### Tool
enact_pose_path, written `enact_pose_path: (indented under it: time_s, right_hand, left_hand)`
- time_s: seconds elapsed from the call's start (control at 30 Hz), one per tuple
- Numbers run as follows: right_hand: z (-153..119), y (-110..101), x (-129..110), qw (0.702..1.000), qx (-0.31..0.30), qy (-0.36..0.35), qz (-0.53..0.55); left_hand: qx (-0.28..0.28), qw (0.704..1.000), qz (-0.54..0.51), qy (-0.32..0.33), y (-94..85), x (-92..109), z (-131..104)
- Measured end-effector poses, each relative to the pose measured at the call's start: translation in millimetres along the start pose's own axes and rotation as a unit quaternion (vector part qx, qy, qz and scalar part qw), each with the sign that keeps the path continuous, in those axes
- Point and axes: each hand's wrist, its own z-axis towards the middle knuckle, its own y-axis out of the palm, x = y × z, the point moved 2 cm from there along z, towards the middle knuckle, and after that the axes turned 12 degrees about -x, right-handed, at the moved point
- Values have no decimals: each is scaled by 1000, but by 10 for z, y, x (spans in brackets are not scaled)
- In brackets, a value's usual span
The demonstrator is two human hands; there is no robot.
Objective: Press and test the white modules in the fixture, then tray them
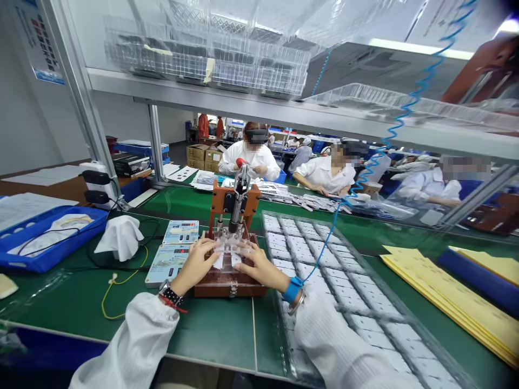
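An orange-brown press fixture point(231, 289) with an upright metal clamp and red-tipped lever point(240, 172) stands on the green bench. Two small white pieces point(236, 260) lie side by side on its base under clear plastic parts. My left hand point(197, 265) rests at the left side of the fixture, fingertips at the clear parts by the left white piece. From the right, my right hand point(257, 266) reaches in, fingers spread, its thumb by the right white piece. Whether the left fingers pinch anything is too small to tell.
A large clear tray of white pieces point(320, 251) lies right of the fixture, with yellow sheets point(450, 292) beyond. Counter boxes point(168, 262), a white cloth point(119, 237) and a blue tray point(52, 259) are left. A blue coiled cord point(367, 172) reaches my right wrist. People sit opposite.
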Motion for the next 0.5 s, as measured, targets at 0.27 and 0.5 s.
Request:
enact_pose_path:
  time_s: [0.27, 0.5]
  right_hand:
    - [15, -13, -57, 999, 23, 20, -14]
    - [7, -60, -80, 992, -10, -15, -125]
  left_hand:
    - [-65, 978, 198, 12, -31, 126, 5]
    - [-190, 967, 160, 52, -171, 120, 27]
